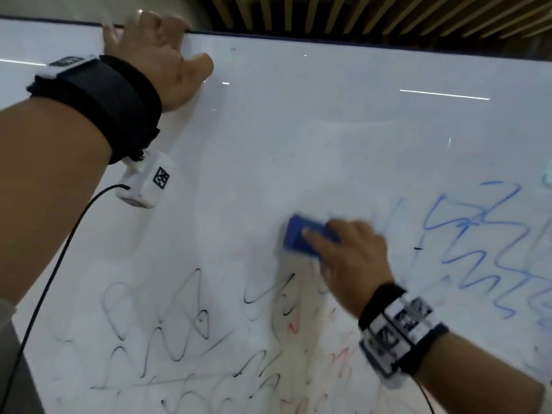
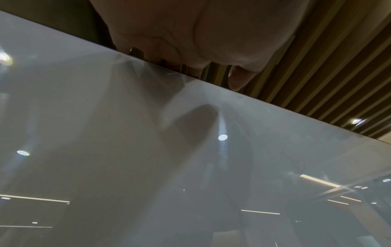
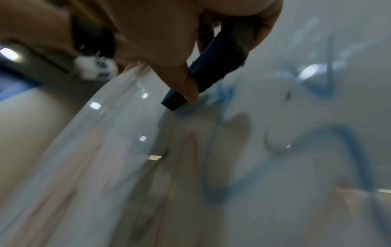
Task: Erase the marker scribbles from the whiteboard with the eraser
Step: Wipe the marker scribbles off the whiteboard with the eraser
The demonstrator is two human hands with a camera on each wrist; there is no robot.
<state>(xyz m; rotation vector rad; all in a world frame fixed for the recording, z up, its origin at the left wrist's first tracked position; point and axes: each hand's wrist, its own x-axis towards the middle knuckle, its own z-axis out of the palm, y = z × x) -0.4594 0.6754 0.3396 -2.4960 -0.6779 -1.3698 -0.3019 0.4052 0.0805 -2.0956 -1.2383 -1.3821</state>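
1. Head view: The right hand (image 1: 352,258) grasps the blue eraser (image 1: 304,239) and holds it flat on the whiteboard (image 1: 298,130). The eraser sits near the middle of the board, just above the black scribbles (image 1: 179,324) and left of the blue scribbles (image 1: 478,249). Faint red scribbles (image 1: 337,354) lie below the hand. The eraser's long side runs mostly left to right, and its free end points to the upper left. The left hand (image 1: 158,58) grips the top edge of the board, with its fingers curled over it. I think this keeps the board from shaking.

2. Left wrist view: The left hand (image 2: 201,36) is at the top edge of the whiteboard (image 2: 127,167). The fingers go over the edge, so I cannot see their tips. No scribbles show on the board here.

3. Right wrist view: The right hand (image 3: 158,41) pinches the eraser (image 3: 203,78), thumb on one side and fingers on the other. Its soft side faces the whiteboard (image 3: 275,117). The picture is blurry. Blue scribbles (image 3: 349,147) are near.

4. To do this well, I think the hand should press the soft side flat, rub back and forth across its long side, and go over every line. Lots of lines are left to wipe.
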